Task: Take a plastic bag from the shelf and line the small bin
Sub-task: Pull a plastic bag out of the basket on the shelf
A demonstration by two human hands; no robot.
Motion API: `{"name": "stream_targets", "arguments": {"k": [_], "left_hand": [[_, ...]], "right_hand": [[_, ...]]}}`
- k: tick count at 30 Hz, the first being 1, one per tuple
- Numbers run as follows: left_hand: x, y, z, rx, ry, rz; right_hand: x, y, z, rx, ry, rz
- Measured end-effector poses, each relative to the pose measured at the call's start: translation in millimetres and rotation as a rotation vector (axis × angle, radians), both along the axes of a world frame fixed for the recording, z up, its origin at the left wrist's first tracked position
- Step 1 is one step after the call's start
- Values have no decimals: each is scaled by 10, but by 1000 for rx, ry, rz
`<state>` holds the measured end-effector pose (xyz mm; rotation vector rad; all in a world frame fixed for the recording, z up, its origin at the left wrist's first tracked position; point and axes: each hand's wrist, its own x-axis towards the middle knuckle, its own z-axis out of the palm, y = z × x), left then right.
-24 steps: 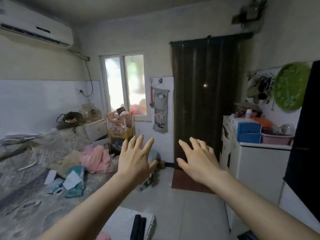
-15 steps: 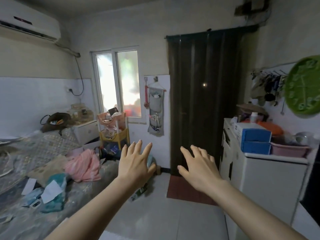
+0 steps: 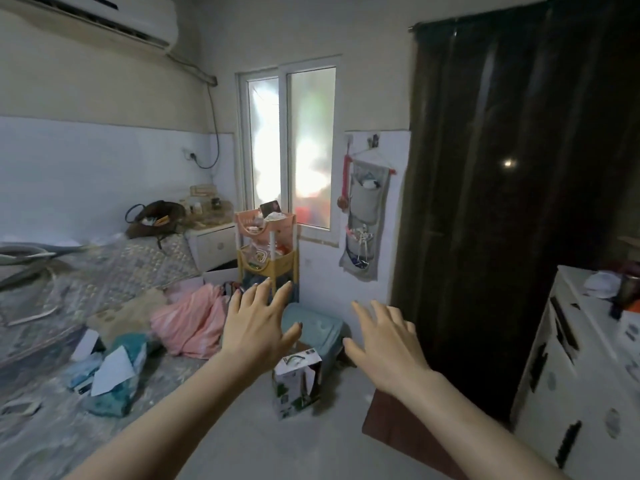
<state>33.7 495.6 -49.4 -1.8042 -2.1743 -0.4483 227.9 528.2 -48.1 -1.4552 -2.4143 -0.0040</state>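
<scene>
A small tiered shelf [image 3: 268, 247], pink on top and yellow below, stands under the window beside the bed, holding small items. On the floor in front of it sits a pale blue lidded container [image 3: 317, 332], partly hidden by my left hand. Whether it is the bin I cannot tell, and no plastic bag can be made out. My left hand [image 3: 258, 323] is raised with fingers spread, empty, in front of the shelf's lower tier. My right hand [image 3: 386, 341] is raised to its right, fingers apart, also empty.
A cluttered bed [image 3: 69, 306] with pink cloth [image 3: 194, 323] fills the left. A white and green carton [image 3: 298, 382] stands on the floor below my hands. A dark curtain [image 3: 502, 202] hangs right of the window, a white cabinet [image 3: 581, 375] at far right, a brown mat [image 3: 391, 420] before it.
The view has moved closer and turned left toward the shelf and window; the cabinet slid to the right edge. Both hands stay raised and spread, and the carton and blue container came into view.
</scene>
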Motion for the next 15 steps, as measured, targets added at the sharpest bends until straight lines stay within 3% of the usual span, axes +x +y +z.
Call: {"name": "stream_targets", "arguments": {"k": [15], "left_hand": [[-1191, 3465, -124, 17, -65, 56]], "right_hand": [[-1250, 3799, 1, 26, 22, 130]]}}
